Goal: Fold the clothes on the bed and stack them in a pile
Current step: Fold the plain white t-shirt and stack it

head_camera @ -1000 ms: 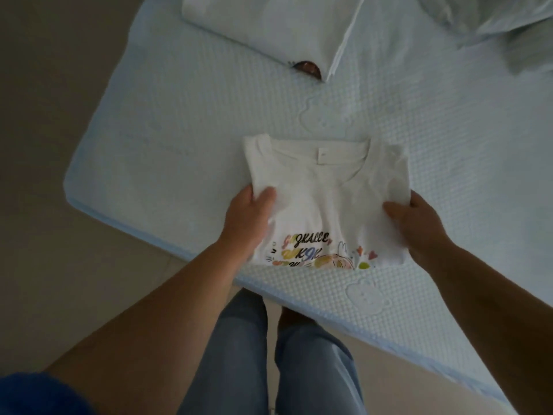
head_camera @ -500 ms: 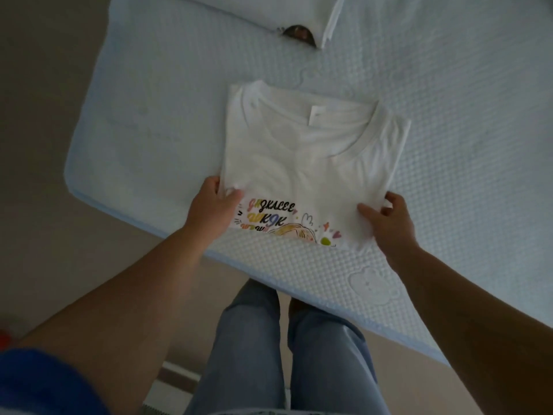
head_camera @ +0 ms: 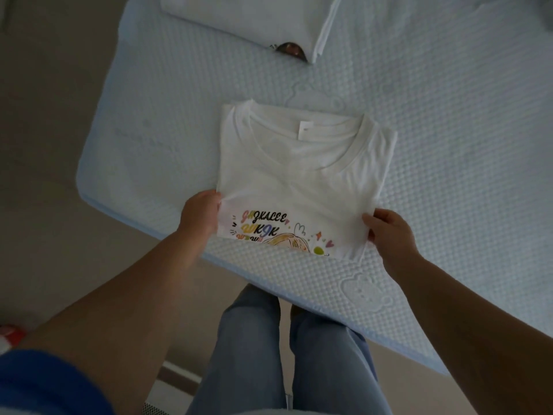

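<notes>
Though folded, T-shirt (head_camera: 299, 163) between hands

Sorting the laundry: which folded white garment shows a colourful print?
The folded T-shirt held by both hands, nearest the bed's edge; the folded garment farther up looks plain white.

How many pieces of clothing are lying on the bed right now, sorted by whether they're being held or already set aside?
Folded white T-shirt with a colourful print, held at its near corners by the left hand and right hand: 1
Folded white garment set aside at the far edge of the bed: 1
Total: 2
</notes>
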